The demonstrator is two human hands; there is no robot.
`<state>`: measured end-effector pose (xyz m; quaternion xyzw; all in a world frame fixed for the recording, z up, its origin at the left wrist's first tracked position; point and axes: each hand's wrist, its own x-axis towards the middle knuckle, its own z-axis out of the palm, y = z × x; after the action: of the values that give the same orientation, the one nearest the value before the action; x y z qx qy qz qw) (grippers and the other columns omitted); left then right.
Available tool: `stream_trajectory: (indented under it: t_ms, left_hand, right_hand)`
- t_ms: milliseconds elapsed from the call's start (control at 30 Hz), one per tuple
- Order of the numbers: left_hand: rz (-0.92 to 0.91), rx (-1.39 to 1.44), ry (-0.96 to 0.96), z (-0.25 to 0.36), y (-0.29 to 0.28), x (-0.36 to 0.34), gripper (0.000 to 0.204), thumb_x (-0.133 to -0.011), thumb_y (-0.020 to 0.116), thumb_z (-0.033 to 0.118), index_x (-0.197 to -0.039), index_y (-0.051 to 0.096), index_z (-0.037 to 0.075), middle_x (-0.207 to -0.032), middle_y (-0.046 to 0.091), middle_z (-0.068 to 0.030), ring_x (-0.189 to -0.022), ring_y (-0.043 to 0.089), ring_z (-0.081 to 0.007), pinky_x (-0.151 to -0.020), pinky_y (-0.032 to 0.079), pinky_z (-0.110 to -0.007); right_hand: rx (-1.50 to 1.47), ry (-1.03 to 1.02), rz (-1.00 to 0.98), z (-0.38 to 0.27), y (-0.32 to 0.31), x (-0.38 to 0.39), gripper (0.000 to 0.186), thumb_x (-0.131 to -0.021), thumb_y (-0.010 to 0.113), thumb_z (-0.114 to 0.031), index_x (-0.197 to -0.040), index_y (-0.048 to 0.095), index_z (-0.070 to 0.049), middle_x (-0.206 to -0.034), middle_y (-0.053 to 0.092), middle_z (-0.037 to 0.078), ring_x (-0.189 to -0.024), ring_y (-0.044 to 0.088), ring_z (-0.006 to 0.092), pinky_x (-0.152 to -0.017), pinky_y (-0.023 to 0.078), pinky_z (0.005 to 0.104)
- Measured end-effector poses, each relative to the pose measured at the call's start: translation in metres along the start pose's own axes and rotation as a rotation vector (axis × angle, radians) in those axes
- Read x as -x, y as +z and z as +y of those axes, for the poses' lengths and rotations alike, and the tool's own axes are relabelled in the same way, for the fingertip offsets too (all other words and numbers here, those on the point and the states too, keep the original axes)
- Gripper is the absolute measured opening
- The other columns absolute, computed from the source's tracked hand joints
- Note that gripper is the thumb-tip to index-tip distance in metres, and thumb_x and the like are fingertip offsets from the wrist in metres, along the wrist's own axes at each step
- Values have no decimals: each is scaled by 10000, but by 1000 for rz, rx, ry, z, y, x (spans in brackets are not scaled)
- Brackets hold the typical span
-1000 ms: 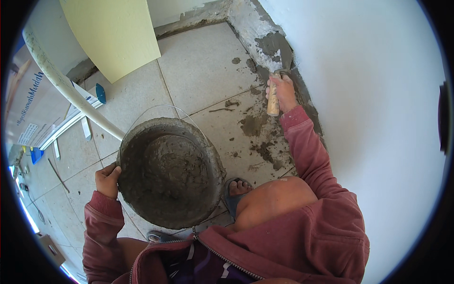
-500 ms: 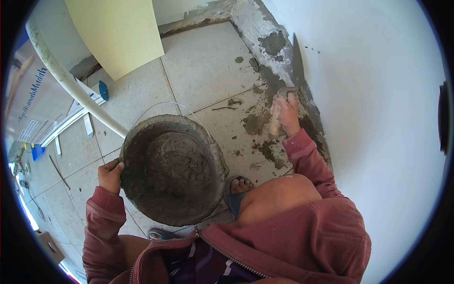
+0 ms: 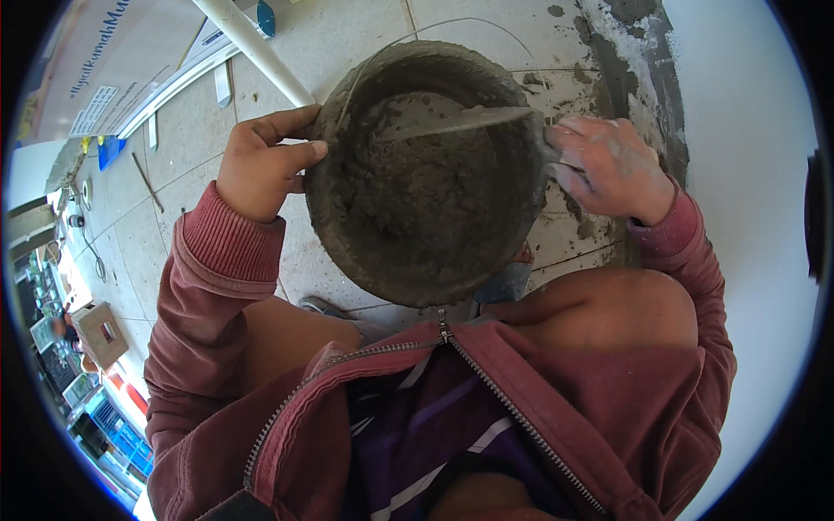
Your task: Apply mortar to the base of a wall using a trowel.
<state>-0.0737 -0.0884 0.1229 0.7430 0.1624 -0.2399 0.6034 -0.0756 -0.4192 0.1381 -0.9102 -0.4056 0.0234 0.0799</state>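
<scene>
My left hand (image 3: 265,165) grips the left rim of a bucket (image 3: 352,260), which is caked in grey and has a wire handle arched above it. Wet mortar (image 3: 426,221) lies inside. On the bucket's right, my right hand (image 3: 612,165) is closed on a trowel, whose long pointed blade (image 3: 452,122) reaches across the bucket over the mortar. The trowel's handle is mostly hidden by my fingers, which are smeared with grey.
A white wall (image 3: 747,243) with patched grey base (image 3: 651,87) stands right. At left are a printed board (image 3: 87,61), a white pipe (image 3: 256,48), metal strips, a blue dustpan (image 3: 111,153) and a cardboard box (image 3: 100,334). Mortar spatters mark the tiles (image 3: 565,247).
My right hand has brought the trowel from the wall's foot left to the bucket. My view has shifted, so the bucket and my left hand sit higher in the picture.
</scene>
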Motion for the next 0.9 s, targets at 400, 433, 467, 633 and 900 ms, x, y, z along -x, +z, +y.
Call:
stream_trajectory:
  t_ms: [400,433,467,633,900]
  left_hand:
    - [-55,143,97,20,41,17,435,-707,584,-19,-1123,476,-85,-904,581,-101,-741,587,-157,-574,506,-237]
    - [-51,144,85,19,43,16,441,-707,584,-18,-1129,471,-84,-902,584,-96,-749,589,-154,-572,506,-236]
    - [-51,143,91,19,44,16,441,-707,584,-18,-1129,471,-84,-902,584,-96,-749,589,-154,-572,506,-236]
    - [-31,209,24,16,41,19,458,-702,595,-12,-1138,468,-74,-890,586,-93,-752,590,-150,-565,506,-235]
    - [-39,183,67,14,52,23,455,-703,604,3,-1135,476,-63,-866,586,-79,-736,590,-146,-549,503,-230]
  right_hand:
    - [147,-197,-402,-45,19,-24,174,-589,582,-228,-521,589,-69,-535,562,78,-603,583,231,-532,445,324]
    - [151,-196,-398,-44,17,-22,174,-589,582,-228,-521,589,-69,-535,562,78,-603,583,231,-532,445,324]
    - [106,-147,-429,-43,15,-19,184,-599,575,-231,-534,593,-60,-538,564,91,-587,583,246,-531,454,332]
    - [19,-60,-479,-34,3,-2,216,-630,556,-242,-554,595,-44,-553,563,118,-572,582,285,-544,473,366]
    - [123,-23,-451,-27,-14,-16,198,-605,581,-204,-590,597,-7,-585,572,138,-558,573,308,-531,475,382]
